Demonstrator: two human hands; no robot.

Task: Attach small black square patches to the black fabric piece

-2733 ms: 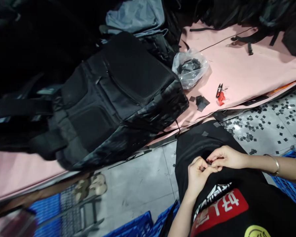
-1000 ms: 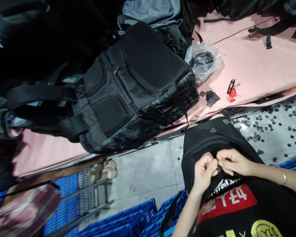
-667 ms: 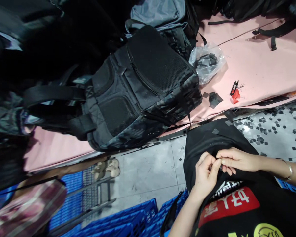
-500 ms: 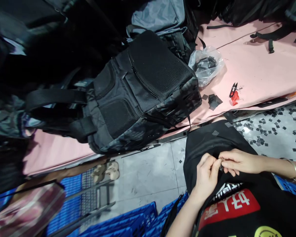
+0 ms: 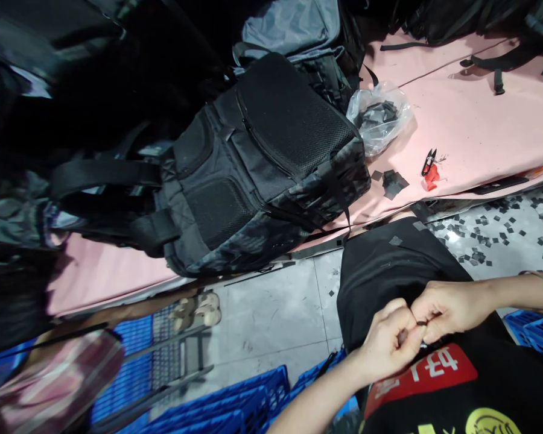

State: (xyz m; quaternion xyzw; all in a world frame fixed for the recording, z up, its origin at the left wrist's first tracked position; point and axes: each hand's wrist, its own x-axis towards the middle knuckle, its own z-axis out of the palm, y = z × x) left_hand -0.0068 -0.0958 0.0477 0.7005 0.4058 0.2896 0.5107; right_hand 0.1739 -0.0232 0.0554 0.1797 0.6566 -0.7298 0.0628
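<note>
My two hands meet over the lap of a black apron. My left hand is closed, thumb and fingers pinched together. My right hand also pinches, its fingertips touching those of the left. A tiny dark bit shows between the fingertips, too small to name. On the pink table beyond, a black backpack lies with its padded mesh back up, apart from both hands. Small thread snips rest beside a red scrap near the table's front edge.
A clear plastic bag of dark pieces stands right of the backpack, with dark squares near it. Dark squares litter the floor at right. Blue crates stand below, and another person's plaid-clothed leg is at lower left.
Both hands have moved down toward my body, still together. My right hand has turned from extended fingers to a tighter pinch. The backpack and snips stay in place.
</note>
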